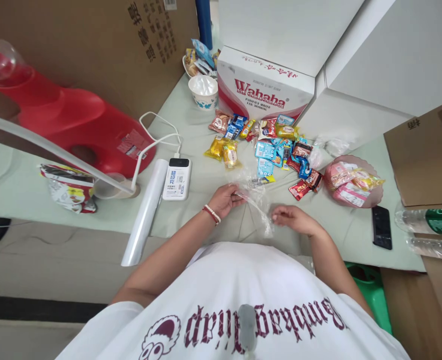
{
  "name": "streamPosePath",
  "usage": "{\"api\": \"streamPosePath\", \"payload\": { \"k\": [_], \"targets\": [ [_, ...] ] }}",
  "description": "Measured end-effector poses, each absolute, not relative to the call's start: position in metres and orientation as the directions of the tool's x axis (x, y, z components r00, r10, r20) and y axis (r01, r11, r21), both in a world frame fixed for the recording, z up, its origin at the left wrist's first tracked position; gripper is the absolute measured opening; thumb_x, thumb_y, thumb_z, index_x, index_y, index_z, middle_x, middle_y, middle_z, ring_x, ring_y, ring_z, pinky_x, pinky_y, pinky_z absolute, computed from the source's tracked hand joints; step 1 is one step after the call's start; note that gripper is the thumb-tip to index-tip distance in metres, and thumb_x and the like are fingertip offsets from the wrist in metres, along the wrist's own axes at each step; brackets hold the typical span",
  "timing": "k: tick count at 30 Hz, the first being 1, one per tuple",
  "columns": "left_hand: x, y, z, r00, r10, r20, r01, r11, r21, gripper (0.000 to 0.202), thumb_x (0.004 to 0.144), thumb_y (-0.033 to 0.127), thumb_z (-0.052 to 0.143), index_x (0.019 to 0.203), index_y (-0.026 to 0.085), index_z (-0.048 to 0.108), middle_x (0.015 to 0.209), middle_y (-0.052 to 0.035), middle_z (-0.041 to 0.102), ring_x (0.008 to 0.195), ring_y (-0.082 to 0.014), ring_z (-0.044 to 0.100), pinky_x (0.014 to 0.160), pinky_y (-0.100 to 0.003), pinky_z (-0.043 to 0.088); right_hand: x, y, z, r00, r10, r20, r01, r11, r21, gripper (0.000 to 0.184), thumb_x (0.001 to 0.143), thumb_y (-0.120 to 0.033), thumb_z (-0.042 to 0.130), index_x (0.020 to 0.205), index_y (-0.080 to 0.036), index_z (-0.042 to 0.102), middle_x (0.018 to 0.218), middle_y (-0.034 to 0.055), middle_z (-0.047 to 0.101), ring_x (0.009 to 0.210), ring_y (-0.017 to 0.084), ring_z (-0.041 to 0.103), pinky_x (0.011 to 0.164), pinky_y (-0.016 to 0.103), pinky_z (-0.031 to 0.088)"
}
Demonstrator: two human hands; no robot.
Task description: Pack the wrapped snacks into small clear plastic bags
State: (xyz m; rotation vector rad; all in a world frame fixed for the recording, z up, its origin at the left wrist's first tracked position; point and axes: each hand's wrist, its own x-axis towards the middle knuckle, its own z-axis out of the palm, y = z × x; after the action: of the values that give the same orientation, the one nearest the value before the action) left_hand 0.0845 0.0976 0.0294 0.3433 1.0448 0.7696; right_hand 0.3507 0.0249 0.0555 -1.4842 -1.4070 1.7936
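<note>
Left on the counter (356, 245): large red plastic jug (85, 117), curved white tube (70, 146) crossing in front, brown cardboard box with black print (104, 45) behind. White power bank with black end panel (176, 182), white cable (179, 141) plugged into its far end. Translucent plastic roll (147, 210) just beside it, near end past the counter edge. Far side: white-and-red Wahaha water carton (264, 82). Right: black smartphone (382, 227), then clear plastic bottle with green label (440, 220). Below: green plastic stool (373, 295), partly hidden.
</note>
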Motion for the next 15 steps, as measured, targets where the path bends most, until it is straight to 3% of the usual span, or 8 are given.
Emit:
{"api": "streamPosePath", "payload": {
  "k": [3,7,12,15],
  "targets": [
    [0.086,0.096,0.031,0.317,0.706,-0.633,-0.365,0.707,0.605,0.018,0.078,0.023,0.077,0.083,0.016,0.061,0.079,-0.0049,0.075,0.071,-0.0169,0.074,0.068,-0.03,0.06,0.357,0.048,0.053,-0.042,0.928,-0.371,0.283,-0.345,-0.895,0.039,0.078,-0.058,0.079,0.086,-0.02,0.069,0.072,0.0,0.067,0.068,0.016,0.06,0.061,0.027,0.05],
    [0.082,0.094,0.036,0.372,0.698,-0.612,-0.33,0.715,0.616,0.017,0.074,0.023,0.078,0.079,0.015,0.064,0.08,-0.0059,0.075,0.07,-0.0169,0.073,0.068,-0.03,0.06,0.336,0.085,0.045,0.174,0.916,-0.362,0.199,-0.393,-0.898,0.045,0.079,-0.065,0.072,0.087,-0.021,0.067,0.083,0.0017,0.069,0.067,0.015,0.06,0.053,0.026,0.046],
    [0.072,0.096,0.039,0.483,0.654,-0.583,-0.26,0.743,0.617,0.021,0.072,0.027,0.079,0.08,0.015,0.065,0.083,-0.0086,0.075,0.074,-0.0194,0.074,0.073,-0.034,0.059,0.314,0.103,0.037,-0.001,0.896,-0.444,-0.045,-0.444,-0.895,0.052,0.068,-0.062,0.082,0.092,-0.019,0.068,0.083,0.0011,0.071,0.047,0.006,0.037,0.042,0.022,0.021],
    [0.068,0.098,0.036,0.39,0.704,-0.594,-0.187,0.692,0.697,0.029,0.07,0.031,0.083,0.079,0.017,0.058,0.078,-0.0052,0.07,0.068,-0.018,0.072,0.068,-0.033,0.057,0.314,0.102,0.036,-0.104,0.892,-0.441,-0.13,-0.452,-0.883,0.051,0.055,-0.052,0.092,0.084,-0.018,0.068,0.07,-0.0018,0.066,0.047,0.004,0.033,0.044,0.021,0.019]
  ]
}}
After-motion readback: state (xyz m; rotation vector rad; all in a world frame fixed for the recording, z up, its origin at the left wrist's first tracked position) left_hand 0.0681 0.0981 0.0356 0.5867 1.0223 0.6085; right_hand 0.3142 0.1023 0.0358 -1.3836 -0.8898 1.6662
